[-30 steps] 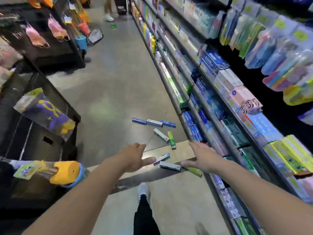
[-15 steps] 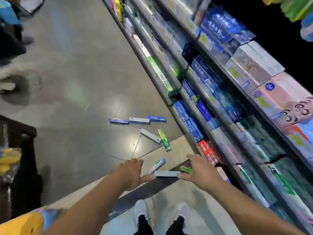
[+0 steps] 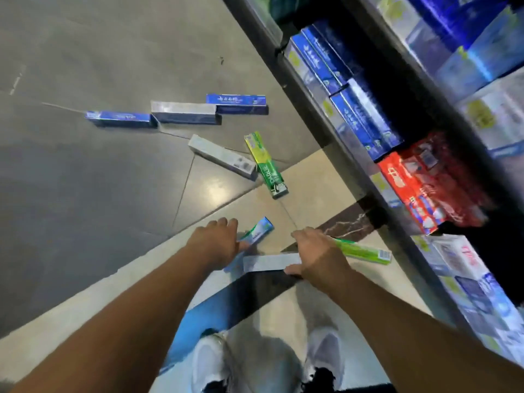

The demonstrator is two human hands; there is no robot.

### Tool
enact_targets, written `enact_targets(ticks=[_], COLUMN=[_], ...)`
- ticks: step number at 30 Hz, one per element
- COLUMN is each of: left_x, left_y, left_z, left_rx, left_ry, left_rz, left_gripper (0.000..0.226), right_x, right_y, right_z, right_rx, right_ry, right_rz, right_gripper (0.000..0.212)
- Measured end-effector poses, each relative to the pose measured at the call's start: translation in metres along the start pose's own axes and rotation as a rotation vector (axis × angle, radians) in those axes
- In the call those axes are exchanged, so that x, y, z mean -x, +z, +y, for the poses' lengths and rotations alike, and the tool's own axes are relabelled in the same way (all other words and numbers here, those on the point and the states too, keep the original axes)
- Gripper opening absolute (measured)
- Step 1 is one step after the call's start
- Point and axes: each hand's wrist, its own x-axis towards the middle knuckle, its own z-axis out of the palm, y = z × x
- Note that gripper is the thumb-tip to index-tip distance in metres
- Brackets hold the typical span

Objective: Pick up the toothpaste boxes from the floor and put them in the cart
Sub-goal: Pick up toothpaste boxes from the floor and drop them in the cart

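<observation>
Several toothpaste boxes lie on the floor. Far off, a blue box [image 3: 117, 119], a silver box [image 3: 185, 112] and another blue box [image 3: 236, 100] form a row. Nearer lie a white box [image 3: 221, 156] and a green box [image 3: 265, 164]. My left hand [image 3: 218, 236] is spread, its thumb touching a teal box [image 3: 259, 229]. My right hand [image 3: 314, 253] covers the right end of a silver box [image 3: 269, 262], thumb on its near edge, fingers over the left end of a light-green box [image 3: 365, 252]. All boxes rest on the floor. No cart is in view.
A shop shelf [image 3: 334, 129] full of boxed toothpaste runs along the right, its base close to the light-green box. My two white shoes [image 3: 212, 361] stand just behind my arms. Bare floor tiles [image 3: 85, 180] stretch to the left.
The view has dropped closer to the floor and the left-hand displays have left the frame. Both hands have come down onto the nearest boxes; the right hand now covers the silver box's end.
</observation>
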Motion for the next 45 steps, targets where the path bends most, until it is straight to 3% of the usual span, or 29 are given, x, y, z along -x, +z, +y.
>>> enact_targets(ticks=[4,8,12,17,19,23,26,32,39,43,45], left_x=[-0.063,-0.092,-0.097,-0.085,-0.075,-0.031,0.028,0.172,0.355,0.441,0.473], left_y=[0.048,0.076,0.089,0.077,0.063,0.013,-0.043,-0.208,-0.417,-0.500,-0.525], left_z=[-0.005,0.000,0.005,0.003,-0.004,-0.020,-0.025,-0.001,0.037,0.054,0.062], left_rx=[0.014,-0.003,-0.022,-0.025,-0.017,-0.033,-0.015,0.009,0.095,0.093,0.063], left_ry=[0.021,0.048,-0.001,-0.037,-0.073,-0.150,-0.167,-0.173,-0.017,0.069,0.131], left_rz=[-0.042,-0.147,-0.084,-0.054,-0.031,0.003,-0.005,0.055,0.134,0.177,0.186], left_gripper=[0.064,0.077,0.053,0.041,0.037,0.037,0.038,0.035,0.029,0.032,0.024], right_x=[-0.054,-0.074,-0.072,-0.070,-0.065,-0.023,0.031,0.163,0.330,0.414,0.456], right_y=[0.055,0.080,0.092,0.116,0.099,0.053,-0.007,-0.165,-0.357,-0.430,-0.453], right_z=[0.016,0.020,0.011,-0.002,-0.010,-0.020,-0.027,-0.042,-0.086,-0.113,-0.128], right_rx=[0.059,0.239,0.386,0.425,0.307,0.230,0.026,-0.182,-0.410,-0.595,-0.677], right_ry=[-0.055,-0.115,-0.189,-0.171,-0.098,0.042,0.140,0.253,0.323,0.334,0.381], right_rz=[-0.037,-0.047,-0.049,0.192,0.071,0.092,0.079,0.237,0.286,0.340,0.403], right_gripper=[0.081,0.059,0.041,0.012,0.015,0.027,0.033,0.042,0.047,0.029,0.032])
